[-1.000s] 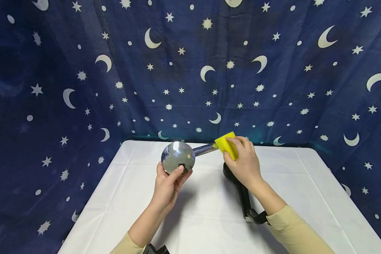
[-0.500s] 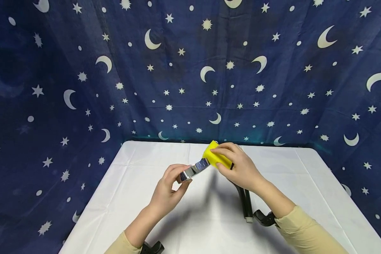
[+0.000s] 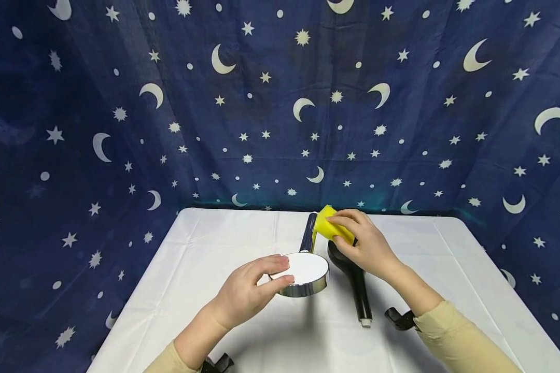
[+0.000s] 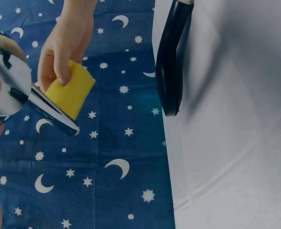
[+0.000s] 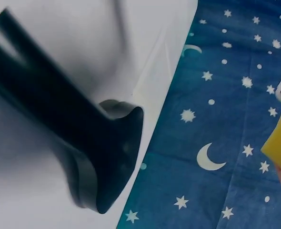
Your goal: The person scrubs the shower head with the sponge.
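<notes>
My left hand (image 3: 247,292) grips a chrome hand shower head (image 3: 310,287) by its round head, fingers and thumb over the rim. Its white face is turned up, and its handle points away toward the back of the table. In my right hand (image 3: 372,247) is a yellow sponge (image 3: 327,224), pinched between thumb and fingers and lying against the handle's far end. The left wrist view shows the sponge (image 4: 74,90) alongside the chrome handle (image 4: 52,112). A black hand shower head (image 3: 360,290) lies on the table below my right hand; its upper part is partly hidden.
The table has a white cloth (image 3: 191,269). A dark blue curtain (image 3: 280,114) with moons and stars hangs behind and beside it. Black wrist mounts show on both forearms, the right mount (image 3: 400,318) close to the black shower head's handle end.
My left hand has turned the chrome shower head over from its shiny back, through edge-on, to its white face. The sponge dipped left, then moved back right, staying at the handle.
</notes>
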`<state>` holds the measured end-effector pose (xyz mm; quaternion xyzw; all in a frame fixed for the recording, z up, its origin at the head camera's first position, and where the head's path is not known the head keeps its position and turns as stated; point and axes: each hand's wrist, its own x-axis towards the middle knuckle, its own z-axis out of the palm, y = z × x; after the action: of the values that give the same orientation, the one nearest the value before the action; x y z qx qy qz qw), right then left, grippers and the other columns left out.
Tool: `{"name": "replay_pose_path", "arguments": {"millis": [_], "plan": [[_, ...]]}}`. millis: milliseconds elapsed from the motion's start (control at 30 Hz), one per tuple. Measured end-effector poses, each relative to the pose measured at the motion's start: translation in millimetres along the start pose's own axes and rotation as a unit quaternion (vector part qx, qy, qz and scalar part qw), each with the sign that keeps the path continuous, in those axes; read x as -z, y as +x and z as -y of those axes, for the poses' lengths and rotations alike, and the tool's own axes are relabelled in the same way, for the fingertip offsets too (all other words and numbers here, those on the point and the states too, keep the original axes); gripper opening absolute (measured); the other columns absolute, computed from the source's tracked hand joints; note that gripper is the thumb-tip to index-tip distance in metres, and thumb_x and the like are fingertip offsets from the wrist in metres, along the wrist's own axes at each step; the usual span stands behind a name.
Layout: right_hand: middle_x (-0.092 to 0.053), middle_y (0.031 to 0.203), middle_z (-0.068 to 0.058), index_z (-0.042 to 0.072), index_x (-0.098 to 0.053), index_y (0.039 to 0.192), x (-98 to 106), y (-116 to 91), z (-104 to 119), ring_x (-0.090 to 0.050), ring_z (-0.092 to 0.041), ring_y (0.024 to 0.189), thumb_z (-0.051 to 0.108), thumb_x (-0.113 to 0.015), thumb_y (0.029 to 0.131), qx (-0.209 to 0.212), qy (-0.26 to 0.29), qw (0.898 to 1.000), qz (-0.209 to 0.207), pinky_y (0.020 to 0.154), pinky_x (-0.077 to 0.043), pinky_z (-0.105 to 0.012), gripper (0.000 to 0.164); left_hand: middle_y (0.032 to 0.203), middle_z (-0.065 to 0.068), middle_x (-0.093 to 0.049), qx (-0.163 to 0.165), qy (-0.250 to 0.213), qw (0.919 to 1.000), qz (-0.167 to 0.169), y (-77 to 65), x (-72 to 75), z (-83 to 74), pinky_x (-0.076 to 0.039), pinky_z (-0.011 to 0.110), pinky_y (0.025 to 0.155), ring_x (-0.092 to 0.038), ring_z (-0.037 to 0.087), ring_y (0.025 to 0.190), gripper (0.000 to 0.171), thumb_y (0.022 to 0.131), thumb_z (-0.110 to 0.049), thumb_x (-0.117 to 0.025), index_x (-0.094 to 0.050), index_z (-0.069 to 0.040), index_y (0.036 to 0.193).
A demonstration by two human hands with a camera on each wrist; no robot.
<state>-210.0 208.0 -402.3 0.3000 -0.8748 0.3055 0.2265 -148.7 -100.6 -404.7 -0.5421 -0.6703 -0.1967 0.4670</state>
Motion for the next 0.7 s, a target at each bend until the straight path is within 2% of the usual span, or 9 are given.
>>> {"name": "replay_pose_path", "arguments": {"millis": [100, 167, 267, 367, 433, 533, 600, 700], "plan": [[-0.057, 0.133, 0.000, 0.019, -0.068, 0.132, -1, -1, 2, -0.055, -0.021, 0.115, 0.010, -0.073, 0.091, -0.025, 0.029, 0.999, 0.003, 0.088, -0.055, -0.044, 0.042, 0.118, 0.013, -0.064, -0.013, 0.007, 0.9998, 0.014, 0.5, 2.1, -0.4, -0.055, 0.033, 0.096, -0.069, 0.026, 0.109, 0.019, 0.108, -0.012, -0.054, -0.064, -0.013, 0.123], [-0.057, 0.133, 0.001, 0.019, -0.068, 0.132, -2, -2, 9, -0.056, -0.019, 0.115, 0.008, -0.073, 0.092, -0.023, 0.064, 0.998, 0.008, 0.091, -0.055, -0.038, 0.042, 0.119, 0.014, -0.064, -0.021, 0.007, 0.9996, 0.019, 0.5, 1.9, 1.1, -0.054, 0.034, 0.097, -0.069, 0.025, 0.109, 0.020, 0.108, -0.011, -0.054, -0.066, -0.014, 0.123], [-0.057, 0.133, 0.002, 0.020, -0.069, 0.131, -2, -4, 24, -0.055, -0.018, 0.119, 0.004, -0.074, 0.090, 0.009, 0.112, 0.993, 0.022, 0.096, -0.052, -0.029, 0.044, 0.119, 0.015, -0.064, -0.031, 0.001, 0.9992, 0.025, -0.4, 0.5, 3.1, -0.054, 0.034, 0.098, -0.069, 0.024, 0.108, 0.022, 0.107, -0.009, -0.054, -0.067, -0.014, 0.124], [-0.058, 0.133, 0.002, 0.020, -0.071, 0.130, -2, -4, 32, -0.053, -0.020, 0.124, 0.002, -0.074, 0.088, 0.060, 0.124, 0.990, 0.037, 0.099, -0.049, -0.027, 0.046, 0.120, 0.014, -0.064, -0.034, -0.005, 0.9986, 0.040, -1.7, 0.0, 3.7, -0.054, 0.034, 0.098, -0.068, 0.024, 0.109, 0.025, 0.107, -0.006, -0.053, -0.067, -0.014, 0.126], [-0.060, 0.132, 0.001, 0.021, -0.072, 0.129, -1, -1, 30, -0.053, -0.021, 0.123, 0.002, -0.074, 0.087, 0.095, 0.103, 0.989, 0.044, 0.097, -0.050, -0.030, 0.046, 0.120, 0.014, -0.064, -0.036, -0.010, 0.9979, 0.053, -2.9, 0.2, 3.3, -0.053, 0.034, 0.099, -0.068, 0.025, 0.111, 0.028, 0.106, -0.005, -0.052, -0.067, -0.014, 0.127], [-0.061, 0.131, 0.000, 0.022, -0.072, 0.129, -2, 7, 19, -0.053, -0.022, 0.122, 0.005, -0.072, 0.087, 0.129, 0.041, 0.990, 0.048, 0.094, -0.052, -0.037, 0.046, 0.120, 0.012, -0.065, -0.045, -0.016, 0.9966, 0.068, -3.8, -0.3, 2.4, -0.052, 0.036, 0.101, -0.067, 0.027, 0.114, 0.029, 0.105, -0.005, -0.053, -0.068, -0.015, 0.128], [-0.061, 0.130, -0.003, 0.021, -0.072, 0.130, -3, 14, 9, -0.053, -0.024, 0.121, 0.006, -0.071, 0.088, 0.129, 0.000, 0.990, 0.050, 0.093, -0.053, -0.041, 0.044, 0.119, 0.011, -0.066, -0.056, -0.015, 0.9958, 0.071, -4.4, -1.4, 1.4, -0.052, 0.036, 0.102, -0.067, 0.027, 0.114, 0.029, 0.105, -0.007, -0.053, -0.070, -0.016, 0.127], [-0.061, 0.131, -0.005, 0.019, -0.071, 0.131, -5, 21, -2, -0.053, -0.026, 0.120, 0.007, -0.070, 0.091, 0.098, -0.050, 0.992, 0.056, 0.093, -0.053, -0.045, 0.042, 0.118, 0.009, -0.067, -0.074, -0.011, 0.9945, 0.074, -5.0, -4.4, 0.4, -0.050, 0.036, 0.104, -0.067, 0.026, 0.114, 0.030, 0.106, -0.006, -0.053, -0.070, -0.017, 0.128]]}}
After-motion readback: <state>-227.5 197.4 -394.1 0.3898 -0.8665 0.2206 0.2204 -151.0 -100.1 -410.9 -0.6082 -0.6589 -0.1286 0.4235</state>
